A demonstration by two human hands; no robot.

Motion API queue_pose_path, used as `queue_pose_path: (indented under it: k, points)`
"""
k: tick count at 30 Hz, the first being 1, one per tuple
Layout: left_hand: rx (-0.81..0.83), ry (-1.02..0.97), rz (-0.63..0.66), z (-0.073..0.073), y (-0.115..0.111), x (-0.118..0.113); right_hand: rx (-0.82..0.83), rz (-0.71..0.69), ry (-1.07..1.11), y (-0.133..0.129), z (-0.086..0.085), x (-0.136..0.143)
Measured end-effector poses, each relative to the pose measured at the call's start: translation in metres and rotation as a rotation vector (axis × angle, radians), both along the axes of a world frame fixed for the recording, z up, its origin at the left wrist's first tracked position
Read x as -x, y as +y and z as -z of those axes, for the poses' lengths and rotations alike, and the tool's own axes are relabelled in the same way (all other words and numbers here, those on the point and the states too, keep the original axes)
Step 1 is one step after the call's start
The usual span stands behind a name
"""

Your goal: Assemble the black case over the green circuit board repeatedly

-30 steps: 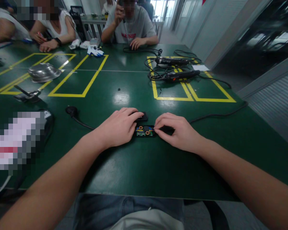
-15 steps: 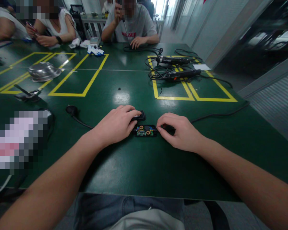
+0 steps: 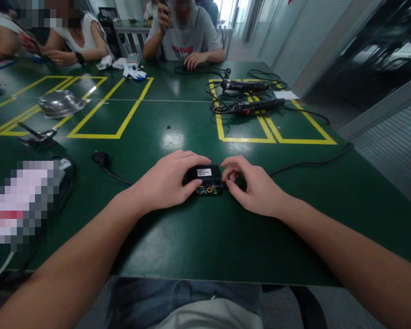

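Note:
My left hand (image 3: pixel 166 180) is closed on a black plastic cover (image 3: pixel 207 173) with a white label, thumb at its near edge and fingers at its far side. Tilted, the cover sits over the rear part of a small black housing (image 3: pixel 208 194), where a green circuit board and a copper coil still show. My right hand (image 3: pixel 251 185) is at the housing's right end, its index finger raised and apart from the thumb, beside the cord there. A black power cord (image 3: pixel 116 178) with a plug (image 3: pixel 100 158) runs out behind my left hand; another length (image 3: pixel 308 163) leaves to the right.
Two black corded tools (image 3: pixel 256 106) lie in a yellow-taped area at the back right. A metal bowl (image 3: pixel 61 103) and a dark tool (image 3: pixel 37 135) are at the left, near a blurred-out box (image 3: pixel 23 201). White-blue gloves (image 3: pixel 134 73) lie farther back. Several people sit across the table.
My left hand has brought the black cover from behind the housing forward over it, hiding much of the board. My right index finger has lifted away from the thumb.

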State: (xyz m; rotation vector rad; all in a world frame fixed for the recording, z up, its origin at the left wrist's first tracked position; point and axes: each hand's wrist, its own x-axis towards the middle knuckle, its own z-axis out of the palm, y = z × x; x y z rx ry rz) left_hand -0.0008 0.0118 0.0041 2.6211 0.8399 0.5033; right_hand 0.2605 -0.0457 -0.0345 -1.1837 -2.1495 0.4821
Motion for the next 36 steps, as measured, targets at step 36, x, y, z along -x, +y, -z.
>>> queue_pose_path:
  k: [36]
  points:
    - [0.061,0.057,0.097,-0.0045,-0.0043,-0.0008,-0.065,-0.085,-0.128,0.0002,-0.0037,0.0]
